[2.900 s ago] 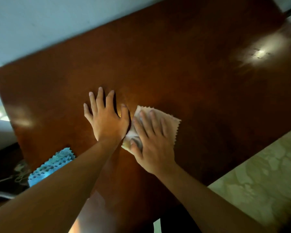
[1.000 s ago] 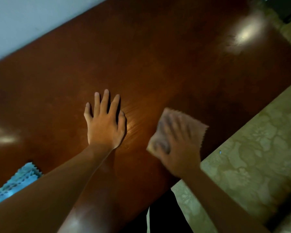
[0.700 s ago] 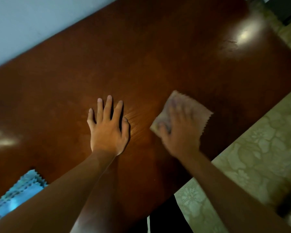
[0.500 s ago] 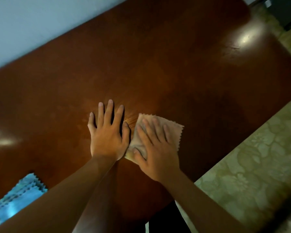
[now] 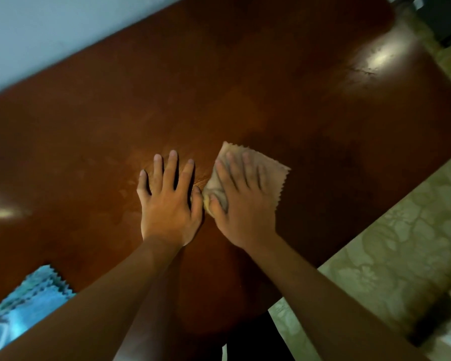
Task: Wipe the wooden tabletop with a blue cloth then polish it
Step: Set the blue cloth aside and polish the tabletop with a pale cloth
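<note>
Head view, looking down on a dark reddish-brown wooden surface (image 5: pixel 245 87), glossy, with a bright light reflection near its far right corner and a fainter one at the left edge.

Left hand (image 5: pixel 167 201): palm down, flat on the surface near the middle. Fingers (image 5: pixel 172 165) extended and slightly spread, released, grasping nothing. Thumb lies alongside the right hand, touching or almost touching the edge of the tan cloth; cannot tell which.

Right hand (image 5: pixel 242 204): palm down on a tan cloth (image 5: pixel 274 175), just right of the left hand. Fingers straight and pressed flat on the fabric, not curled around it. The thumb appears to pinch a bunched fold at the cloth's near left corner; the hand holds the cloth by pressure against the surface. The cloth has zigzag-cut edges; its far and right parts show beyond the fingertips, lying flat on the wood. Slight motion blur over this hand and cloth.

Blue cloth (image 5: pixel 29 300): at the lower left of the view, at the near left end of the surface, well apart from both hands. Folded or layered, zigzag edges, partly hidden by the left forearm. Nothing touches it.

Surroundings: pale wall (image 5: pixel 50 29) beyond the far edge of the surface; patterned greenish-beige floor (image 5: pixel 391 256) to the right.
</note>
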{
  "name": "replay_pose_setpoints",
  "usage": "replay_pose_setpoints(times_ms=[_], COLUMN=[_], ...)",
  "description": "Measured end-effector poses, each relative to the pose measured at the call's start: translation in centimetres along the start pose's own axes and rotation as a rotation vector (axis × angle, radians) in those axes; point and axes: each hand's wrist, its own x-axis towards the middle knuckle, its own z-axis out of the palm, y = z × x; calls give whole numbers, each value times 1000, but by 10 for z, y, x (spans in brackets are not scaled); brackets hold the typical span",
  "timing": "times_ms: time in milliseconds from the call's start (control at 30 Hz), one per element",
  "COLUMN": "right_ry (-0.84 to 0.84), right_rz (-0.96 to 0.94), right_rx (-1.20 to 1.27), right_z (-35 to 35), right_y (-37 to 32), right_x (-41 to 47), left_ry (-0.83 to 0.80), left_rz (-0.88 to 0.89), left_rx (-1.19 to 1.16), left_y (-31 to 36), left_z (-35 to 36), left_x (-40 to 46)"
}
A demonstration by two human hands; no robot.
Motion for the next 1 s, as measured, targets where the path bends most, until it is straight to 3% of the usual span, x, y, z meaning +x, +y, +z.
replay_pose_setpoints(times_ms=[133,267,367,533,633,867,933,1000], right_ry=[-15,-6,15,-39,-40,8,33,44], right_rz=[-68,162,227,-78,-167,126,116,-9], right_rx=[4,-8,8,-38,-28,-39,-50,-50], right_z=[-3,-21,-23,-3,-1,-27,-24,-15], right_y=[26,72,63,-6,1,47,29,2], right_x=[14,67,82,41,43,126,131,123], left_ry=[4,-9,-9,-3,1,28,15,-6], left_rz=[3,-3,-6,-3,11,15,9,4], left_rx=[-16,-18,-26,-84,-97,-112,-113,-104], left_y=[1,2,3,1,0,2,2,1], left_z=[-2,-4,-5,-4,-3,-7,-7,-7], left_x=[0,0,1,0,0,0,1,1])
